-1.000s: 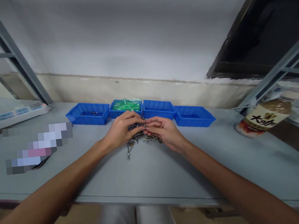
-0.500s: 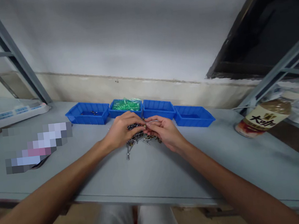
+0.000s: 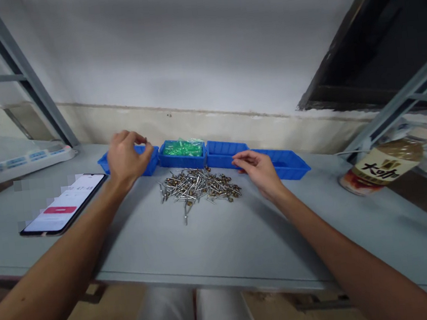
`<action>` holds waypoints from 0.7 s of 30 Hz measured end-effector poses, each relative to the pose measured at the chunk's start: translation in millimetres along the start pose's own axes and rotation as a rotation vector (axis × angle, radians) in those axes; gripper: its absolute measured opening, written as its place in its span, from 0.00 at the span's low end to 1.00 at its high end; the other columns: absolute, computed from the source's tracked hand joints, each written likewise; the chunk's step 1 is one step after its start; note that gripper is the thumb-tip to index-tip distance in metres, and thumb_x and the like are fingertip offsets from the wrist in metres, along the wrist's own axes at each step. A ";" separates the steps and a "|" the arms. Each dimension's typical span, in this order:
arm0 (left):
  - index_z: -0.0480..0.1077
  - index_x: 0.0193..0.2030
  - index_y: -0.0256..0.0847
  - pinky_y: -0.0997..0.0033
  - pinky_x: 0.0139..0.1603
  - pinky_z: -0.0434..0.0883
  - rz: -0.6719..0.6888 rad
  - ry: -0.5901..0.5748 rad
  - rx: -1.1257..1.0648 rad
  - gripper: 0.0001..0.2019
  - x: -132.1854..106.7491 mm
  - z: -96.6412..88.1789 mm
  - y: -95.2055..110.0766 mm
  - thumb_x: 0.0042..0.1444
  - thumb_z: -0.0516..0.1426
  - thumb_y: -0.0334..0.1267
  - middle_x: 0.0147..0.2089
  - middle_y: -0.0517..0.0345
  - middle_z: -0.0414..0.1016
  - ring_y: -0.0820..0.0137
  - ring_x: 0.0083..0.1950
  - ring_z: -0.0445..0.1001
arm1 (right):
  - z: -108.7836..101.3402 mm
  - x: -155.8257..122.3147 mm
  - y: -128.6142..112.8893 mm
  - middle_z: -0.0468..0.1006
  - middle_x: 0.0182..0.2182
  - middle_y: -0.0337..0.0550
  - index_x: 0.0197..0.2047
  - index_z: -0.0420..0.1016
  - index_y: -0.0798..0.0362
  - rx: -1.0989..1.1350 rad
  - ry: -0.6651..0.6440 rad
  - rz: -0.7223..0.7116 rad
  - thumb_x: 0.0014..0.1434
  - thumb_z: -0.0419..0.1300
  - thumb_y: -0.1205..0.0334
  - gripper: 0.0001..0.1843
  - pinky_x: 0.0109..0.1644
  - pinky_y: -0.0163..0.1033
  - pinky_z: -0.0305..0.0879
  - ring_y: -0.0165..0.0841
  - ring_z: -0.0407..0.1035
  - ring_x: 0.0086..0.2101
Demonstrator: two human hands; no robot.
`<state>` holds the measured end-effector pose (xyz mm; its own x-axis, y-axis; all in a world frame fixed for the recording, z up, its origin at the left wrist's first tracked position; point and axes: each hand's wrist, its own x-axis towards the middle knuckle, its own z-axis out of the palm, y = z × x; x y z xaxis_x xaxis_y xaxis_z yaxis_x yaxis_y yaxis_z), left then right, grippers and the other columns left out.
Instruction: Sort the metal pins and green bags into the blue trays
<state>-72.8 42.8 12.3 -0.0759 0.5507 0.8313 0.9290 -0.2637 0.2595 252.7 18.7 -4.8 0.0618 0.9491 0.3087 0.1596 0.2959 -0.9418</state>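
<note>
A loose pile of small metal screws lies on the grey table, in front of a row of blue bins. My left hand hovers over the leftmost blue bin, fingertips pinched together; what they hold is too small to make out. My right hand is just right of the pile, in front of the third blue bin and the fourth blue bin. Its fingers are drawn together in a pinch. The second bin holds green plastic pieces.
A phone with a lit screen lies at the left of the table. A brown drink bottle lies on its side at the right. A white power strip sits at the far left. Metal shelf frames stand on both sides.
Both hands have left the pile: the left went up and left to the leftmost bin, the right went right toward the far bins. The screws now lie uncovered.
</note>
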 end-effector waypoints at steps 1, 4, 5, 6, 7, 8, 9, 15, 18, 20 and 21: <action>0.71 0.32 0.41 0.57 0.48 0.67 -0.048 0.026 0.047 0.05 1.3 -0.1 -7.6 0.52 0.57 0.40 0.35 0.52 0.73 0.59 0.42 0.70 | -2.4 1.9 3.1 0.80 0.30 0.43 0.33 0.77 0.52 -0.018 -0.011 0.002 0.47 0.66 0.56 0.10 0.35 0.38 0.68 0.36 0.74 0.36; 0.71 0.36 0.41 0.56 0.46 0.66 -0.133 0.029 0.084 0.07 1.2 0.9 -18.9 0.51 0.59 0.41 0.36 0.51 0.72 0.58 0.43 0.69 | -4.6 4.3 12.6 0.81 0.33 0.45 0.34 0.78 0.53 -0.102 -0.066 -0.025 0.48 0.63 0.60 0.09 0.41 0.41 0.69 0.36 0.74 0.37; 0.71 0.36 0.42 0.57 0.45 0.66 -0.141 0.031 0.070 0.08 0.6 1.4 -18.9 0.50 0.59 0.41 0.36 0.52 0.71 0.58 0.43 0.68 | -4.8 4.6 15.4 0.81 0.34 0.46 0.35 0.78 0.53 -0.167 -0.099 -0.043 0.48 0.63 0.62 0.09 0.44 0.42 0.69 0.35 0.74 0.37; 0.70 0.37 0.42 0.58 0.45 0.66 -0.139 0.040 0.051 0.08 -0.1 1.9 -17.2 0.50 0.59 0.41 0.36 0.52 0.71 0.59 0.43 0.68 | -5.1 4.7 17.6 0.81 0.34 0.46 0.35 0.79 0.53 -0.245 -0.134 -0.061 0.48 0.62 0.65 0.09 0.45 0.43 0.69 0.35 0.74 0.36; 0.70 0.37 0.42 0.59 0.44 0.66 -0.129 0.050 0.029 0.08 -0.9 2.3 -14.2 0.50 0.59 0.40 0.36 0.53 0.71 0.60 0.43 0.68 | -5.6 4.7 19.2 0.82 0.35 0.46 0.35 0.79 0.53 -0.326 -0.165 -0.074 0.48 0.62 0.67 0.09 0.46 0.44 0.68 0.35 0.74 0.36; 0.70 0.37 0.42 0.60 0.43 0.66 -0.114 0.061 0.009 0.07 -1.6 2.5 -10.0 0.51 0.59 0.40 0.36 0.54 0.70 0.61 0.42 0.68 | -6.3 4.8 20.2 0.82 0.35 0.46 0.35 0.80 0.53 -0.399 -0.190 -0.078 0.48 0.61 0.69 0.10 0.46 0.44 0.68 0.36 0.74 0.36; 0.70 0.36 0.41 0.61 0.43 0.65 -0.092 0.065 -0.011 0.07 -2.3 2.6 -5.0 0.51 0.60 0.39 0.36 0.55 0.70 0.62 0.42 0.68 | -7.0 4.7 20.6 0.82 0.35 0.46 0.35 0.80 0.53 -0.457 -0.208 -0.076 0.48 0.60 0.70 0.10 0.46 0.44 0.68 0.36 0.74 0.36; 0.69 0.31 0.41 0.64 0.39 0.63 0.095 -0.006 -0.106 0.02 -12.2 0.4 32.2 0.54 0.57 0.35 0.29 0.58 0.66 0.66 0.35 0.68 | -7.6 2.9 19.2 0.82 0.31 0.45 0.36 0.81 0.56 -0.580 -0.258 -0.023 0.48 0.61 0.72 0.11 0.39 0.38 0.69 0.34 0.74 0.32; 0.69 0.31 0.41 0.65 0.40 0.63 0.206 -0.070 -0.174 0.03 -21.0 -1.5 50.9 0.56 0.55 0.34 0.29 0.59 0.68 0.67 0.35 0.68 | -6.5 1.7 18.4 0.82 0.29 0.45 0.34 0.82 0.56 -0.633 -0.268 -0.018 0.49 0.62 0.71 0.09 0.37 0.36 0.68 0.33 0.73 0.31; 0.68 0.32 0.40 0.65 0.40 0.63 0.275 -0.131 -0.202 0.03 -26.8 -2.4 61.4 0.56 0.55 0.33 0.30 0.58 0.69 0.67 0.36 0.68 | -6.0 0.7 16.1 0.82 0.30 0.45 0.33 0.82 0.55 -0.655 -0.226 -0.069 0.49 0.63 0.70 0.07 0.39 0.38 0.68 0.33 0.73 0.31; 0.68 0.32 0.40 0.65 0.41 0.63 0.298 -0.162 -0.211 0.03 -29.2 -2.5 65.7 0.56 0.55 0.33 0.31 0.58 0.69 0.67 0.36 0.68 | -5.4 -0.1 14.1 0.82 0.31 0.45 0.32 0.81 0.55 -0.653 -0.195 -0.113 0.50 0.63 0.70 0.07 0.40 0.39 0.69 0.33 0.73 0.32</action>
<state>-10.4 7.4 6.3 0.2597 0.5386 0.8016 0.8057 -0.5785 0.1276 260.3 22.2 -17.4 -0.1588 0.9365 0.3126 0.7189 0.3266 -0.6136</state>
